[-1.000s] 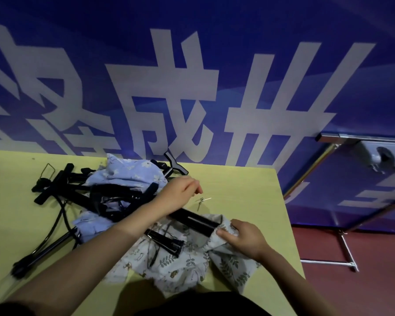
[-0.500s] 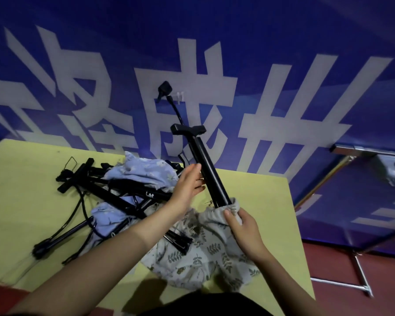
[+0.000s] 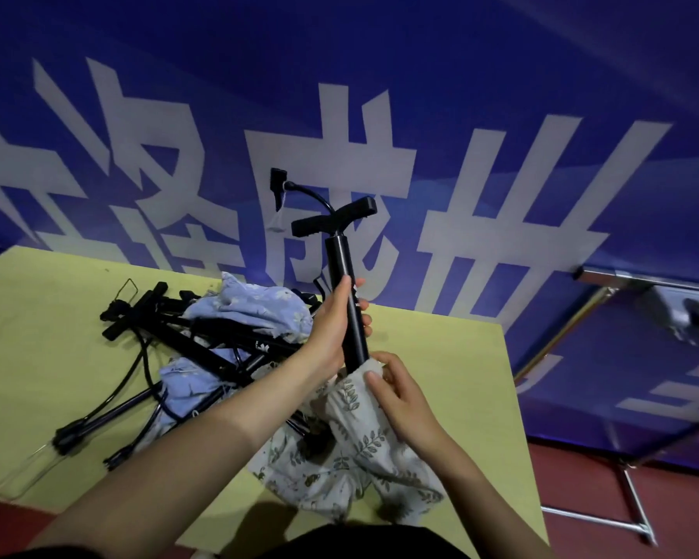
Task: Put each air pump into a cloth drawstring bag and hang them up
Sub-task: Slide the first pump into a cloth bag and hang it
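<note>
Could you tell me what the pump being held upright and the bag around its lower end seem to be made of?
The air pump barrel looks like smooth black metal or hard plastic, given its faint sheen; its T-handle looks matte, probably plastic. The drawstring bag is soft pale cloth with a leaf print: it creases and gathers.

You face a blue banner (image 3: 461,74) with large white characters, filling the wall behind a yellow-green table (image 3: 440,357). To your right a metal frame (image 3: 638,282) stands on thin legs over a dark red floor (image 3: 606,514). The light is dim and bluish
</note>
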A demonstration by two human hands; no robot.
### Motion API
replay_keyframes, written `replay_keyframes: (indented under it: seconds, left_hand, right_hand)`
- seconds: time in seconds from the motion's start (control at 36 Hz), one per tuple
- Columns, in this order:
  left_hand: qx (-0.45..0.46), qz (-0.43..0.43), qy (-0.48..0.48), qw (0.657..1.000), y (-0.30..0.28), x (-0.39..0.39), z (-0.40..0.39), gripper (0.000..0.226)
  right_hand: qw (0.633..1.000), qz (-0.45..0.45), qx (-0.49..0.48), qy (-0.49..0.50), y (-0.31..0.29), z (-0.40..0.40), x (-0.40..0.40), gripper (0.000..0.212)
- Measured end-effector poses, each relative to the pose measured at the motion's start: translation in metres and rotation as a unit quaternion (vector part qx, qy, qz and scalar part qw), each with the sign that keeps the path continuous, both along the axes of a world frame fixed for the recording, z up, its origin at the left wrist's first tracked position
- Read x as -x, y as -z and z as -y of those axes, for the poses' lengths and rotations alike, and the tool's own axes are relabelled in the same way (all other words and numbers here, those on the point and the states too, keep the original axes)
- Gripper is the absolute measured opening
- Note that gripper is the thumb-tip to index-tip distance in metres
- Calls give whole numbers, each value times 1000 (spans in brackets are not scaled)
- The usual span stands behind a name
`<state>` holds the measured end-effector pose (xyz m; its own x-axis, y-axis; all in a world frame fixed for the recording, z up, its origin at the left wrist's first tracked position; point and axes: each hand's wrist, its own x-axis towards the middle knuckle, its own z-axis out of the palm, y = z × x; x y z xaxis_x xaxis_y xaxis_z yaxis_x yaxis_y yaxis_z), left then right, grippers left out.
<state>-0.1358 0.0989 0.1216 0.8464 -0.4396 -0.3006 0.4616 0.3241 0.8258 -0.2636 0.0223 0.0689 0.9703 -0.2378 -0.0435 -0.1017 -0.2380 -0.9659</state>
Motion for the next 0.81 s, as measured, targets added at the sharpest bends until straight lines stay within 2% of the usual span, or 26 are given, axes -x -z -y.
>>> replay_keyframes:
  seconds: [0.03, 0.17, 0.28, 0.33, 0.39, 0.53, 0.61, 0.69, 0.81]
  left_hand:
    - [0, 8, 2, 1000, 0, -1, -1, 35]
    - [-3, 51, 14, 999, -5, -1, -4, 35]
    - [-49, 121, 43, 991, -4, 10, -7, 31]
    - [-107, 185, 76, 974, 0, 17, -11, 28]
    - [-177, 247, 114, 946, 1, 25, -16, 26]
    - [-221, 261, 188, 921, 1, 39, -17, 53]
    - [-226, 291, 215, 904, -3, 44, -15, 48]
    - [-235, 299, 228, 896, -7, 46, -13, 45]
    - [-321, 353, 208, 854, -7, 35, -13, 45]
  right_hand:
    - [1000, 6, 3, 4, 1, 3, -1, 16]
    - [998, 49, 30, 14, -3, 8, 1, 33]
    - [990, 126, -19, 60, -28, 5, -1, 35]
    - [985, 144, -39, 89, -44, 6, -6, 23]
    - [978, 160, -48, 129, -56, 8, -14, 20]
    - [966, 145, -9, 213, -60, 6, -35, 22]
    - [958, 144, -28, 246, -62, 3, -38, 33]
    - [952, 144, -38, 267, -59, 4, -38, 35]
    - [944, 138, -62, 294, -53, 5, -35, 34]
